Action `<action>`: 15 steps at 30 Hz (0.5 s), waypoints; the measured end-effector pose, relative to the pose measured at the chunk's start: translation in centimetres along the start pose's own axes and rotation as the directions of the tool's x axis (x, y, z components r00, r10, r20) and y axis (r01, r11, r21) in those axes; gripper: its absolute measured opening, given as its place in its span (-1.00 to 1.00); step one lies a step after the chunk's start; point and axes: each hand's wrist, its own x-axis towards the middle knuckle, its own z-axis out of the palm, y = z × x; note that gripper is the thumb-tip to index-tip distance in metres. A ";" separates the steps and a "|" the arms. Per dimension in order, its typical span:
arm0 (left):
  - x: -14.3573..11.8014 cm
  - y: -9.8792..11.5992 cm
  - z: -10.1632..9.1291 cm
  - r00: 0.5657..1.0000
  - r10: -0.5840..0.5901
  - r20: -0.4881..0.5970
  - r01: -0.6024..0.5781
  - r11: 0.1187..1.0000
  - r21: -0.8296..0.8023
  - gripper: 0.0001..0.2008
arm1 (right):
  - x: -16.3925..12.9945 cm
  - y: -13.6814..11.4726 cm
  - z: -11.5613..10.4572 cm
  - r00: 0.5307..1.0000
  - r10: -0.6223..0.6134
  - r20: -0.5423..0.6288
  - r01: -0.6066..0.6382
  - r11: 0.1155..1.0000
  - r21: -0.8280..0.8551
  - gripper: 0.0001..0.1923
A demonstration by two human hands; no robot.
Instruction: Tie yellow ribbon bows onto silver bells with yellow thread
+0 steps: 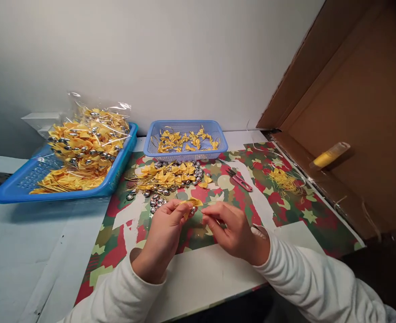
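Pinched in my left hand (170,224) is a yellow ribbon bow (195,202), with a silver bell (193,210) hanging at it. My right hand (230,226) is closed just to the right, thumb and forefinger together on a thin cord or needle that runs toward the bow; which of the two is too small to tell. Beyond my hands lies a pile of yellow bows with cords (171,176). Loose silver bells (156,202) sit around that pile and nearer my left hand. Red-handled thread snips (240,180) rest on the patterned cover.
A light blue basket (186,156) with several bows stands against the wall. At left, a larger blue basket (117,186) holds loose bows and a filled clear bag (90,134). Yellow thread scraps (287,181) lie at right, near a cardboard panel (359,112) bearing a clear tube (330,155).
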 end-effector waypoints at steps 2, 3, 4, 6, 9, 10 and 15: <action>-0.1 -0.1 0.1 1.000 -0.011 -0.013 0.011 1.000 0.005 -0.80 | 0.0 0.4 -0.1 1.000 0.015 0.012 -0.014 0.999 -0.042 -0.87; -0.1 -0.1 0.1 1.000 -0.012 -0.020 0.012 1.000 0.001 -0.80 | 0.0 0.6 -0.1 0.999 0.034 0.012 -0.033 0.998 -0.057 -0.86; -0.1 -0.1 0.2 1.000 -0.012 -0.025 0.012 1.000 -0.003 -0.80 | 0.0 0.7 -0.2 0.999 0.051 0.013 -0.050 0.996 -0.068 -0.85; -0.2 0.0 0.3 1.000 -0.017 -0.025 0.017 1.000 -0.003 -0.81 | 0.0 0.9 -0.2 0.997 0.077 0.021 -0.075 0.994 -0.082 -0.84; -0.3 0.1 0.4 1.000 -0.024 -0.009 0.024 1.000 -0.007 -0.83 | 0.0 0.8 -0.2 0.994 0.101 0.047 -0.096 0.992 -0.087 -0.83; -0.3 0.1 0.4 1.000 -0.024 -0.005 0.024 1.000 -0.012 -0.84 | 0.0 0.8 -0.2 0.993 0.106 0.050 -0.101 0.991 -0.090 -0.83; -0.1 0.0 0.3 0.999 -0.048 -0.026 0.048 0.999 -0.003 -0.85 | -0.1 0.8 -0.3 0.992 0.113 0.047 -0.108 0.990 -0.092 -0.83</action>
